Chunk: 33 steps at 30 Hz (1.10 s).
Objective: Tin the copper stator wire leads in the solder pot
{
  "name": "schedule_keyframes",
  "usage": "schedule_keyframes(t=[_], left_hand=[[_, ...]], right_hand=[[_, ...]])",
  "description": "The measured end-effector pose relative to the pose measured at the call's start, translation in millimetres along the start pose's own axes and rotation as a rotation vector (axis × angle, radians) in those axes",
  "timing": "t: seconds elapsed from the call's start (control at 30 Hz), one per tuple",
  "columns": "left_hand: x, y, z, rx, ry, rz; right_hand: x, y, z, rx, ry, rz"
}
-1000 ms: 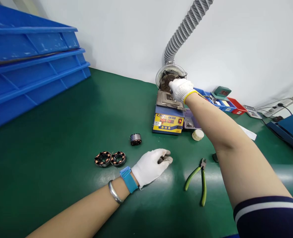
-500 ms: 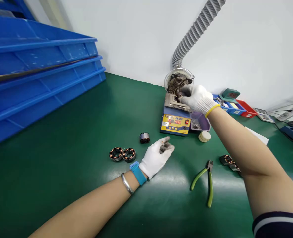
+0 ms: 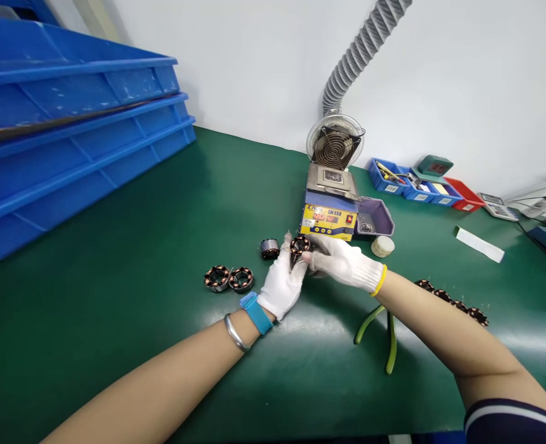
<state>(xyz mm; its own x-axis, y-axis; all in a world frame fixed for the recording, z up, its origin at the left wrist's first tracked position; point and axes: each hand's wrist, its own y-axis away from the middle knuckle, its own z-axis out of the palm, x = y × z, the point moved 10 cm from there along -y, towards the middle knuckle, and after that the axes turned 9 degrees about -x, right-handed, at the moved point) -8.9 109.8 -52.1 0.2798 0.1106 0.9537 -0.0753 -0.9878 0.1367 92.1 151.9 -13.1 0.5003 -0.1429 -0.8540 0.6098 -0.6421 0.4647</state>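
Both gloved hands meet around one motor stator (image 3: 300,245), a ring with copper windings and thin wire ends standing up. My left hand (image 3: 282,280) grips its left side, and my right hand (image 3: 344,262) closes on its right side, the fingers partly hidden behind it. Just left of them a stator (image 3: 269,248) rests on the green bench. Two more lie farther left, side by side: one stator (image 3: 216,279) and another stator (image 3: 241,279). Behind the hands stands the yellow-fronted solder pot (image 3: 329,222) with a lit display.
Green-handled cutters (image 3: 391,345) lie below my right forearm, their jaws hidden. Several stators (image 3: 459,305) form a row beyond it. A purple tray (image 3: 384,213) and a round white container (image 3: 382,246) sit beside the pot. Blue crates (image 3: 82,154) are stacked left; a fume duct (image 3: 356,61) hangs behind.
My right hand has come down from the top of the solder pot with the stator to my left hand. My left hand, open before, now grips the stator too.
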Motion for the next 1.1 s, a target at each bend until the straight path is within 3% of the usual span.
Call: schedule_keyframes(t=[0.1, 0.2, 0.33, 0.43, 0.53, 0.87, 1.1], left_hand=[[6, 0, 5.3, -0.027, -0.033, 0.032], [27, 5, 0.8, 0.036, -0.233, 0.076], [56, 11, -11.9, 0.227, -0.623, 0.152], [46, 4, -13.4, 0.23, -0.792, 0.049], [28, -5, -10.5, 0.161, -0.855, -0.021], [25, -9, 7.7, -0.021, -0.887, 0.038], [25, -10, -3.5, 0.075, -0.847, -0.006]], right_hand=[[11, -4, -6, 0.003, -0.097, 0.109], [15, -12, -31, 0.093, -0.087, 0.15], [-6, -20, -115, 0.468, 0.122, 0.034], [-30, -24, -175, 0.706, 0.46, 0.011], [-37, -38, -206, 0.763, 0.652, 0.093], [-20, -76, -204, 0.686, 0.823, 0.197], [-26, -80, -207, 0.694, 0.857, 0.172]])
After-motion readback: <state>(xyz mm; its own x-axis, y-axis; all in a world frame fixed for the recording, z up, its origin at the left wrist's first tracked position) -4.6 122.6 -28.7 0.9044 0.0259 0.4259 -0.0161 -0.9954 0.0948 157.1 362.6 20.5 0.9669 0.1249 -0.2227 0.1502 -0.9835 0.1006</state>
